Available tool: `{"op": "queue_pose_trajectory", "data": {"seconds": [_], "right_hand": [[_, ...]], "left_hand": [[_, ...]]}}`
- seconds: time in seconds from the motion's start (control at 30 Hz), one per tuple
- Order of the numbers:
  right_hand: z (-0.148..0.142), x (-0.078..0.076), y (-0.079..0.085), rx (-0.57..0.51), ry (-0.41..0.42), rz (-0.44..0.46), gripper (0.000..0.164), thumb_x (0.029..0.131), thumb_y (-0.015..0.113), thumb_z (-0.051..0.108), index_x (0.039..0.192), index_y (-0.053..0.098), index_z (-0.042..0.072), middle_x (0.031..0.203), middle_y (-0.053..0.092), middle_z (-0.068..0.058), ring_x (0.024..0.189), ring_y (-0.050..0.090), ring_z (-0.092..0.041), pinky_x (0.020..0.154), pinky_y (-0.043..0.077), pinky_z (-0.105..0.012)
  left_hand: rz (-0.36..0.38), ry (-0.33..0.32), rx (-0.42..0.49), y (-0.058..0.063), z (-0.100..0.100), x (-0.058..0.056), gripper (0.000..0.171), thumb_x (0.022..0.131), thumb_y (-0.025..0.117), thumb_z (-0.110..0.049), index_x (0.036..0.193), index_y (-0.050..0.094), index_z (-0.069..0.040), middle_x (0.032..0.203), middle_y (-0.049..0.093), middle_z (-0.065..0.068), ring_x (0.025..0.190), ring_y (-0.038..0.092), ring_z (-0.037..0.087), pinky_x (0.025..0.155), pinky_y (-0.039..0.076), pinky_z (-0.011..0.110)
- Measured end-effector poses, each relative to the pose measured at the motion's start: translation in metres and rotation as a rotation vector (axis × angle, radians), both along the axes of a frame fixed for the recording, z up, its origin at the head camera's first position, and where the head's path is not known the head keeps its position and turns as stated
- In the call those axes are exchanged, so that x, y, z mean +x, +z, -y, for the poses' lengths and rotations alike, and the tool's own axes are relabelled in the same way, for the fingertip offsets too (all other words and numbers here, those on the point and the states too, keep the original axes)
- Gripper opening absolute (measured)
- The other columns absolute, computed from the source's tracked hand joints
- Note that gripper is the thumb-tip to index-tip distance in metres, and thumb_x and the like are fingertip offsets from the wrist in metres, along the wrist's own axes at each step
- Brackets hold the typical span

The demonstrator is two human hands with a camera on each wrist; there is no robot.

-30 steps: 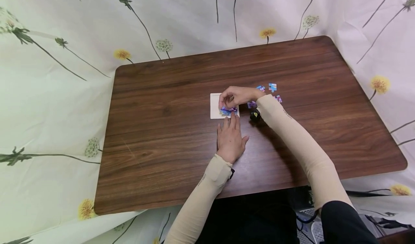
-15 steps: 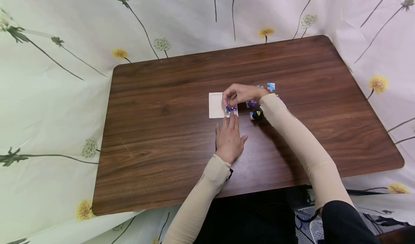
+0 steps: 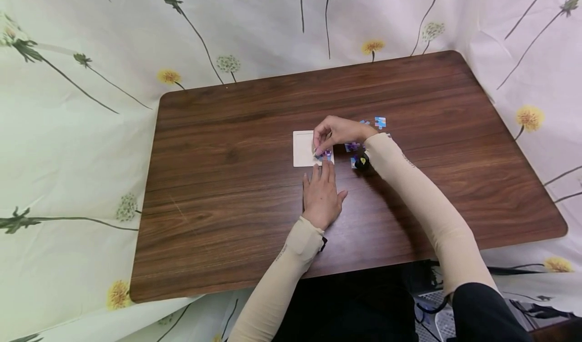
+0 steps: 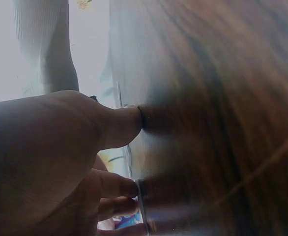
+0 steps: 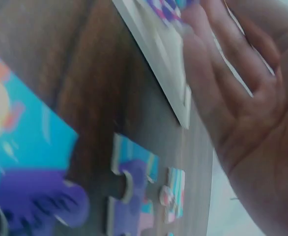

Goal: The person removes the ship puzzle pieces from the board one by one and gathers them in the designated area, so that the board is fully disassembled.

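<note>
A small white puzzle tray [image 3: 302, 150] lies flat near the middle of the brown table. My right hand [image 3: 335, 131] reaches over its right side, thumb and fingers pinching a puzzle piece [image 3: 318, 156] low over the tray. In the right wrist view the purple-and-blue printed piece [image 5: 166, 10] shows at the fingertips, partly cut off by the frame. Flat on the table lies my left hand [image 3: 322, 200], its straight fingertips touching the tray's near edge. More printed pieces by those fingertips are mostly hidden.
Several loose puzzle pieces lie right of the tray, among them a blue one [image 3: 380, 123] and a purple one [image 3: 352, 146]. The right forearm and a black wrist device [image 3: 361, 161] cover some. Floral cloth [image 3: 268, 23] hangs behind the table [image 3: 218, 205].
My right hand has shifted slightly right over the tray, and the pinched puzzle piece has moved right with it, toward the tray's right side. The left hand stays put.
</note>
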State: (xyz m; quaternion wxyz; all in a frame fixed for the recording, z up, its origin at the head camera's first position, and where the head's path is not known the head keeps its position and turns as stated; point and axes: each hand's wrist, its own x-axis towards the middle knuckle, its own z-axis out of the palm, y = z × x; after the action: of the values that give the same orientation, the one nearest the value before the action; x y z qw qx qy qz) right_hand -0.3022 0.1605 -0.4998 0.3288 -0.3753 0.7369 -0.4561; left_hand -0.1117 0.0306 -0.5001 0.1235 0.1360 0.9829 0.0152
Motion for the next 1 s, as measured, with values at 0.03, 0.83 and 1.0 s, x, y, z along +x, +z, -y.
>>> {"op": "queue_pose_trajectory", "data": {"seconds": [0.03,0.83,1.0], "right_hand": [[0.001,0.0,-0.001,-0.005,-0.008,-0.016,0.011,0.089,0.082,0.009,0.093,0.076,0.0,0.093,0.079,-0.013,0.081,0.074,-0.025,0.074,0.061,-0.032],[0.004,0.002,-0.006,0.001,-0.245,-0.129,0.011,0.096,0.076,0.016,0.099,0.074,0.005,0.096,0.075,-0.011,0.086,0.07,-0.022,0.078,0.059,-0.028],[-0.001,0.005,-0.007,0.015,-0.247,-0.122,0.009,0.098,0.074,0.015,0.103,0.075,0.007,0.097,0.073,-0.011,0.082,0.066,-0.021,0.073,0.056,-0.028]], "left_hand": [[-0.001,0.0,0.0,0.0,0.0,0.0,0.086,0.105,0.05,-0.058,0.167,0.02,-0.007,0.177,0.017,0.008,0.16,0.026,0.031,0.126,0.033,0.057],[-0.016,0.001,-0.002,-0.004,0.0,0.0,0.087,0.104,0.05,-0.059,0.167,0.02,-0.008,0.177,0.017,0.009,0.16,0.027,0.03,0.125,0.034,0.057],[-0.018,0.004,-0.009,-0.003,0.0,0.0,0.087,0.104,0.049,-0.06,0.168,0.019,-0.008,0.177,0.017,0.008,0.16,0.027,0.029,0.125,0.034,0.057]]}}
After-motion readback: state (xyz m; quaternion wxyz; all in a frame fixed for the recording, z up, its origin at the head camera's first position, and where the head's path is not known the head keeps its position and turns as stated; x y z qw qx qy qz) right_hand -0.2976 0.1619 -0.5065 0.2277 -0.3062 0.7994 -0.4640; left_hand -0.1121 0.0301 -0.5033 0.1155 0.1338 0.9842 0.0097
